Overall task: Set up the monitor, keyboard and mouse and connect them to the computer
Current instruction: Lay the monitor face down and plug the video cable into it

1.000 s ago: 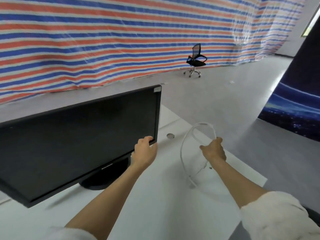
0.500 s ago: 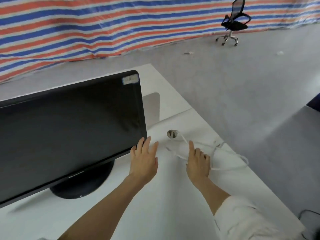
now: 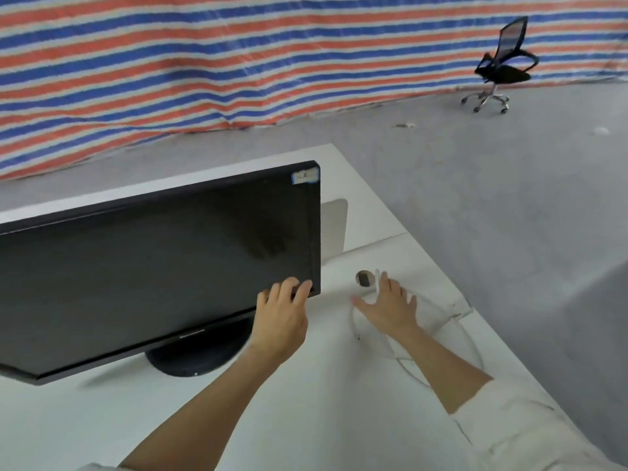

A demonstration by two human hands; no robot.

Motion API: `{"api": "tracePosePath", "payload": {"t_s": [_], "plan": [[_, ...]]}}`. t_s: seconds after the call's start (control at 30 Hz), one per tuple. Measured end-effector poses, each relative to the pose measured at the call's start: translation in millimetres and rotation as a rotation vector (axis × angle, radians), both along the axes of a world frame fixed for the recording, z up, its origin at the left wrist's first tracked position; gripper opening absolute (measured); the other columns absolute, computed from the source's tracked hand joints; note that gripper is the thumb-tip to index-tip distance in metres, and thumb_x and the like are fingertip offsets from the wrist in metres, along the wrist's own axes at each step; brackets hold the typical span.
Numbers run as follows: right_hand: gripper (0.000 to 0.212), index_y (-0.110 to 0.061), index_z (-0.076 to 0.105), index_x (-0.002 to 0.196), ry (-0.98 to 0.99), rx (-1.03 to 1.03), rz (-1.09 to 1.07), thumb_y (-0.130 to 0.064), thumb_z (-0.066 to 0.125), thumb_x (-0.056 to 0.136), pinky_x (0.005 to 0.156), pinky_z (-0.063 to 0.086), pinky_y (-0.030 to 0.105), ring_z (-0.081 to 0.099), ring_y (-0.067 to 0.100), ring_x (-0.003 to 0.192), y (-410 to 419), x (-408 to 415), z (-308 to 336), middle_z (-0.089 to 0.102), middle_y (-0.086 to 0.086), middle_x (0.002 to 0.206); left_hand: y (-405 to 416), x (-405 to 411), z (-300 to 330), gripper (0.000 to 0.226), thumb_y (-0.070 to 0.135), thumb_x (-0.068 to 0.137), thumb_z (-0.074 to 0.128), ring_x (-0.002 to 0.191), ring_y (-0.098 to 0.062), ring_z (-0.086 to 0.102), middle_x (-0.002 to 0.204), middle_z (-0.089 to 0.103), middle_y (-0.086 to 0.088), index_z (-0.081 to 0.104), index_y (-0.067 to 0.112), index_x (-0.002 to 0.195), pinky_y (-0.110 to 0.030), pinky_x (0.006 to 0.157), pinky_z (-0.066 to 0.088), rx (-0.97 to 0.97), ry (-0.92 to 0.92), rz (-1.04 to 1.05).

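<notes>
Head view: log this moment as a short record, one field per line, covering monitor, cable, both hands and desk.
monitor: black monitor, screen dark, upright on its round base on the desk
left hand: left hand, fingers on the monitor's lower right corner
right hand: right hand, fingers spread, lying flat on the cable
cable: white cable, looped on the desk, running towards the cable hole
desk: white desk
background: office chair by the striped tarp

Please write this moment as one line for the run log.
left hand: fingers on monitor lower right corner | right hand: flat on white cable near desk hole | keyboard, mouse: not seen
</notes>
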State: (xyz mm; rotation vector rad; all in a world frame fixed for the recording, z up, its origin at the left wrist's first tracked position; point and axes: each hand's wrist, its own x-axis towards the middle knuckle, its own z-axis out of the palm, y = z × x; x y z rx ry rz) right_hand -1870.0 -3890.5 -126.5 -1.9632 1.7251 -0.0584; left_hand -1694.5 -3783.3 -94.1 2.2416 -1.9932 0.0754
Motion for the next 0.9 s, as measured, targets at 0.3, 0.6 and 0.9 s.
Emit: {"api": "tracePosePath", "payload": {"t_s": [0.3, 0.6, 0.9], "plan": [[0.036, -0.01, 0.046, 0.129, -0.702, -0.615, 0.065, -0.014, 0.05, 0.094, 0.098, 0.047, 0.035, 0.05, 0.021, 0.116, 32, 85, 154, 0.047, 0.007, 0.13, 32, 56, 112, 0.032, 0.015, 0.073, 0.067, 0.089, -0.025, 0.059, 0.105, 0.062, -0.006, 0.062, 0.014, 0.105, -0.038, 0.074, 0.045, -0.604, -0.278, -0.102], [0.055, -0.025, 0.026, 0.144, 0.121, -0.749, 0.587, -0.049, 0.035, 0.096, 0.116, 0.011, 0.051, 0.028, 0.024, 0.138, 41, 141, 207, 0.032, 0.002, 0.149, 40, 137, 168, 0.051, 0.05, 0.096, 0.037, 0.132, -0.026, 0.036, 0.144, 0.039, -0.003, 0.031, 0.025, 0.14, -0.045, 0.11, 0.024, -0.232, -0.196, 0.258], [0.056, -0.021, 0.047, 0.126, 0.128, -0.841, 0.58, -0.061, 0.03, 0.092, 0.096, 0.034, 0.036, 0.05, 0.019, 0.114, 76, 136, 211, 0.055, -0.002, 0.125, 73, 139, 146, 0.022, 0.034, 0.082, 0.068, 0.069, -0.023, 0.056, 0.077, 0.059, 0.0, 0.06, 0.017, 0.092, -0.038, 0.07, 0.045, -0.562, -0.295, 0.167]]}}
